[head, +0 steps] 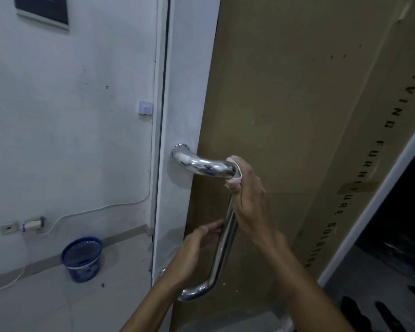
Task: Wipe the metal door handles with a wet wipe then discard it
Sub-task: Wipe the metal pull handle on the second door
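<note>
While both forearms reach up from the bottom edge of the view, the wiping step looks to be in hand, on the upper bend of the door handle (pixel 222 238); the left hand (pixel 197 245) sits nearest, its fingers curled lightly round the upright bar about halfway down, steadying it, thumb uppermost; above it the right hand (pixel 246 188) is raised with the wrist bent, its fingers and thumb closed round the top corner of the bar, with the wet wipe (pixel 236 170) pressed between palm and metal, only a white crumpled edge showing.

Judging by this, the next move calls for sliding the wipe down the upright bar toward the lower bend, so the left hand would need to give way; then the wipe wants discarding.

Beyond the hands, the handle is fixed to the white door edge (pixel 177 116), with a tall cardboard box (pixel 297 92) standing just behind it; farther off, by the wall at the left, a blue bin (pixel 82 258) stands on the floor, a likely place for the wipe.
</note>
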### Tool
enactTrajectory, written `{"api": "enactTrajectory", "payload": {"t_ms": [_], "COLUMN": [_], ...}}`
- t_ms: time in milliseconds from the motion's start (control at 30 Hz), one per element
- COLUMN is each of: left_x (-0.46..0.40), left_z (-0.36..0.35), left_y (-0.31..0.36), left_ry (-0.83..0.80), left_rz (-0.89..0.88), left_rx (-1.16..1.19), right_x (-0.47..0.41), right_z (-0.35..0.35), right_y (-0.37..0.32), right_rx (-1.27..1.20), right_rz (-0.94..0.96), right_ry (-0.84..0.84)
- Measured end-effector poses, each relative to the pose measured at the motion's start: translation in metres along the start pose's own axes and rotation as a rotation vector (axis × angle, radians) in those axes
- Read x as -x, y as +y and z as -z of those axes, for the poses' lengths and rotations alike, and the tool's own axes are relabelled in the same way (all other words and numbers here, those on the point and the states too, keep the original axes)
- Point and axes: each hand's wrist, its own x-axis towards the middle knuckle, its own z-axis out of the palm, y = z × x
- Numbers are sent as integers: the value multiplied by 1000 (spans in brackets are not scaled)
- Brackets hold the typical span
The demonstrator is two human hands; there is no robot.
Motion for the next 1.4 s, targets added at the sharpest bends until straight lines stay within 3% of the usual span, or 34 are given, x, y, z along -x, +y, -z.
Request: {"api": "enactTrajectory", "payload": {"t_ms": [233, 433, 600, 767, 867, 1033, 1200, 1400], "left_x": [9, 12, 31, 44, 45, 50, 45, 38], "left_z": [2, 1, 18, 28, 26, 9, -7, -11], "left_y": [-4, 7, 17, 36, 42, 53, 61, 70], "left_ry": [-40, -51, 127, 32, -40, -92, 17, 155], "left_rz": [-84, -36, -107, -247, -258, -309, -381, -448], "left_rx": [-8, 32, 244, 210, 159, 68, -35, 40], "right_x": [-34, -53, -19, 20, 39, 60, 55, 41], "right_z": [19, 13, 10, 19, 29, 38, 46, 59], "right_y": [-15, -40, -48, -41, -40, -37, -45, -46], "right_rx": [242, 589, 588, 221, -93, -254, -288, -317], "right_rz": [329, 701, 854, 582, 213, -235, -311, -398], "right_ry": [-192, -203, -304, -326, -249, -209, -255, -246]}}
